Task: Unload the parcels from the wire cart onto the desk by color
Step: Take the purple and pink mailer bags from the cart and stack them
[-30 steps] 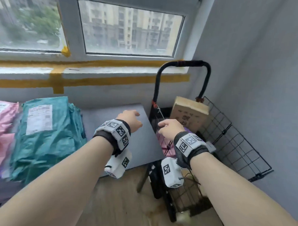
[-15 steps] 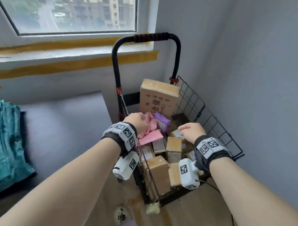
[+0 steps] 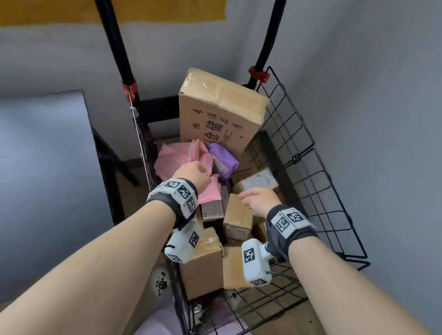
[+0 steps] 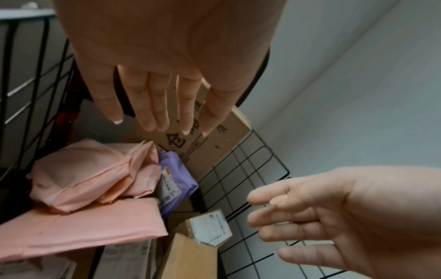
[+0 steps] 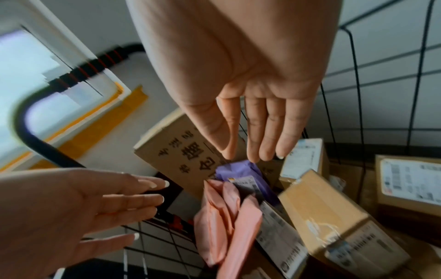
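Both hands reach into the black wire cart (image 3: 315, 170), which stands against the grey wall beside the corner of the grey desk (image 3: 40, 148). The left hand (image 3: 192, 177) hovers over the crumpled pink plastic mailer bags (image 3: 175, 155) heaped at the cart's left side near the handle end; its fingers (image 4: 152, 105) are extended and slack, holding nothing. The right hand (image 3: 260, 201) hangs above the small brown cardboard boxes (image 3: 238, 215) in the middle of the cart, its fingers (image 5: 269, 132) likewise straight and loose, gripping nothing. A purple plastic mailer bag (image 3: 223, 156) with a white shipping label lies just beside the pink ones, touching them. Behind it a tall brown cardboard box (image 3: 217, 112) with black printed characters stands upright against the cart's handle end. More brown boxes with white labels fill the near end and the right side of the cart.
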The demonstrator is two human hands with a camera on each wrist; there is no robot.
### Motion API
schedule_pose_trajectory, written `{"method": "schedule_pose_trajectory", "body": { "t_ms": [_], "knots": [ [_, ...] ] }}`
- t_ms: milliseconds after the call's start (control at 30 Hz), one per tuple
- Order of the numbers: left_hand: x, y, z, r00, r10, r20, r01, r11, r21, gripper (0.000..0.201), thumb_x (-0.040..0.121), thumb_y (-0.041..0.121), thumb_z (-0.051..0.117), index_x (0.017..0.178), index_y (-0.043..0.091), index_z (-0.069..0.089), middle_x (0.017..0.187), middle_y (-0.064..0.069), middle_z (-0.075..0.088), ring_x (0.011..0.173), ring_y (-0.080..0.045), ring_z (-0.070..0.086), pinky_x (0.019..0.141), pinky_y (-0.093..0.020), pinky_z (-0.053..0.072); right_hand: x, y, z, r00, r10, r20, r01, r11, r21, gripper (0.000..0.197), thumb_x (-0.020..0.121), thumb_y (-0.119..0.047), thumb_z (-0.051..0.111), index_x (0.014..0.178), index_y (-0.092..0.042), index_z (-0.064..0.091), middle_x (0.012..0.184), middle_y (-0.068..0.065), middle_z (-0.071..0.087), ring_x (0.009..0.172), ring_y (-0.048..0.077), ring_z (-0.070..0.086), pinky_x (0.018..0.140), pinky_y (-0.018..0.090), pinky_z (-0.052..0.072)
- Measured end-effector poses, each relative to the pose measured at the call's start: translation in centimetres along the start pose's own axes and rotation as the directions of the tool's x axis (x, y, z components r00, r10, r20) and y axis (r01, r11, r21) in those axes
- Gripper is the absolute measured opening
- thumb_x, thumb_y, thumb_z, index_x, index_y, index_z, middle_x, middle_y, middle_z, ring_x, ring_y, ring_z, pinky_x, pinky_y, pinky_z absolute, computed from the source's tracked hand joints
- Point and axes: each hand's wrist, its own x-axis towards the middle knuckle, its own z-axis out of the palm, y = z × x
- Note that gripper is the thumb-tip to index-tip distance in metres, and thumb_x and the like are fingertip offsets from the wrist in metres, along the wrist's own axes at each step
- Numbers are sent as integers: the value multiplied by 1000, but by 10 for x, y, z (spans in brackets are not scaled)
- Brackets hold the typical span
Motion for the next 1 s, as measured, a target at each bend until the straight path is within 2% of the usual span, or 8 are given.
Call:
{"method": "schedule_pose_trajectory", "body": {
  "t_ms": [167,267,433,600,667,833,900,1000],
  "knots": [
    [35,-12,23,992,-123,2,123,991,-48,33,86,15,55,118,10,62,122,-12,61,112,-29,57,94,-30,43,55,13,2,996,29,83,-26,999,-45,25,89,-3,51,97,-16,71,98,3,62,98,20,59,93,31,50],
    [51,-23,38,976,-219,-16,217,972,-93,38,85,14,55,122,13,59,124,-11,61,111,-29,58,94,-31,45,93,18,11,986,40,163,-30,998,-60,30,89,-1,47,86,-24,67,93,4,63,90,22,60,72,27,53],
    [75,-35,57,956,-291,-37,284,948,-141,45,84,12,52,128,19,54,129,-6,58,115,-28,56,96,-31,43,145,23,41,929,-23,369,67,992,-108,43,82,6,49,119,-10,63,73,-10,51,77,16,53,78,30,47],
    [82,-59,76,906,-421,-32,412,898,-158,54,80,9,55,131,24,47,128,-9,53,110,-29,56,91,-32,46,178,29,70,855,-44,518,139,979,-146,77,75,14,53,142,-22,41,133,8,52,112,23,54,88,31,48],
    [87,-64,79,894,-447,-31,437,885,-160,60,77,7,56,134,23,45,127,-11,51,111,-30,55,92,-35,48,184,29,78,838,-68,542,176,973,-150,84,71,12,64,142,-24,40,138,5,46,116,23,53,93,34,50],
    [94,-72,82,883,-466,-44,455,876,-158,71,69,9,66,134,28,44,128,-8,50,118,-29,51,97,-41,47,186,12,73,912,-285,295,328,939,-106,26,82,-27,72,96,-6,71,83,4,65,77,18,58,80,34,49],
    [95,-75,81,863,-499,-78,482,860,-167,75,70,8,69,138,26,40,136,-9,43,124,-29,45,100,-41,45,188,5,63,938,-235,254,245,970,-7,25,88,-27,64,96,-4,72,68,0,66,63,15,63,76,36,53],
    [95,-68,70,836,-513,-194,475,854,-213,77,71,9,70,139,23,38,142,-10,38,128,-30,40,103,-44,42,192,-7,37,973,-36,226,4,990,139,20,95,-20,52,90,-6,65,44,-6,61,38,3,57,44,16,48]
  ]
}}
